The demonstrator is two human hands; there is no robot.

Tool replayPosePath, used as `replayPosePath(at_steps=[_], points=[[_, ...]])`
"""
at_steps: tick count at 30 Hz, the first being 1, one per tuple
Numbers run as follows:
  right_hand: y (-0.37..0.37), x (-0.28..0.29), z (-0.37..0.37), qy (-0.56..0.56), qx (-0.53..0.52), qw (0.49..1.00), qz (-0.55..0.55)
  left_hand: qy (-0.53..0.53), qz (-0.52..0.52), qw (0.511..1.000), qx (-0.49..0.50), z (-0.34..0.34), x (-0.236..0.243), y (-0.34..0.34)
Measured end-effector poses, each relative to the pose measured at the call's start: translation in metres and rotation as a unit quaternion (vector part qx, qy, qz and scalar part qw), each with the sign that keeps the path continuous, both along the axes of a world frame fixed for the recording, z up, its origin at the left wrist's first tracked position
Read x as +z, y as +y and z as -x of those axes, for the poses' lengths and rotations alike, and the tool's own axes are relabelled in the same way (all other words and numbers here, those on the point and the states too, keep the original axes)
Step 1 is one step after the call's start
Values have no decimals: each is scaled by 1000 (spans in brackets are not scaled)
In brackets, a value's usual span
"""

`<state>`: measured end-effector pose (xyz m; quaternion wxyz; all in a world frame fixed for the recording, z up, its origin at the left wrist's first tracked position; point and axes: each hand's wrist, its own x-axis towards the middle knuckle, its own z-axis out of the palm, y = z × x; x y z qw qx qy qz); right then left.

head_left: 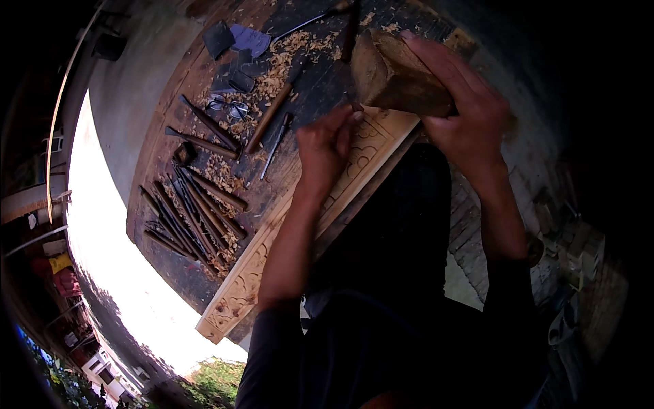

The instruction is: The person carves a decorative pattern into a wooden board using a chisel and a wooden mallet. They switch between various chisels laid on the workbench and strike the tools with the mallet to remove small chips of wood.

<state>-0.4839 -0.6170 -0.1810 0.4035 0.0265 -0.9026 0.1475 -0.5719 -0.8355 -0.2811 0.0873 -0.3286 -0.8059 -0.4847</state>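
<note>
My right hand (pixel 466 119) grips a large, rough wooden block (pixel 402 75) at the top right, above the far end of a long pale board (pixel 228 300) carved with scrolls and outlines. My left hand (pixel 327 143) is closed around a thin dark tool (pixel 353 102) just below the block, over the board; much of that tool is hidden by my fingers and the block. The board lies diagonally along the worn bench's (pixel 157 177) near edge. Beside my left hand lie a wooden-handled tool (pixel 269 112) and a slim chisel (pixel 276 146).
Several carving tools (pixel 194 208) lie bunched at the bench's left, among wood shavings (pixel 286 65). Eyeglasses (pixel 228 105), dark stone pieces (pixel 218 39) and a purple object (pixel 251 39) lie farther back. Sunlit ground and clutter are beyond the bench; stacked pieces (pixel 572 252) stand at right.
</note>
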Motion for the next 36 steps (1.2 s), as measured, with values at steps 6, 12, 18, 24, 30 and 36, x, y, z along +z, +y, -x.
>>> replayPosePath(at_steps=[6, 12, 18, 24, 30, 36], points=[[-3, -5, 0, -89, -43, 984, -149, 92, 50, 994, -44, -4, -2, 0], [5, -9, 9, -23, 1, 1000, 21, -20, -10, 1000, 16, -4, 3, 7], [-3, -9, 7, -85, -30, 987, -134, 102, 12, 994, -29, -2, -4, 5], [-2, -6, 8, -25, -9, 1000, 5, -96, -2, 995, 31, -4, -4, 5], [-3, -12, -2, -57, -28, 998, -24, 78, 16, 996, -33, -6, 4, 8], [5, -13, -8, -53, -36, 998, 9, 117, 45, 991, -44, -5, 5, 12]])
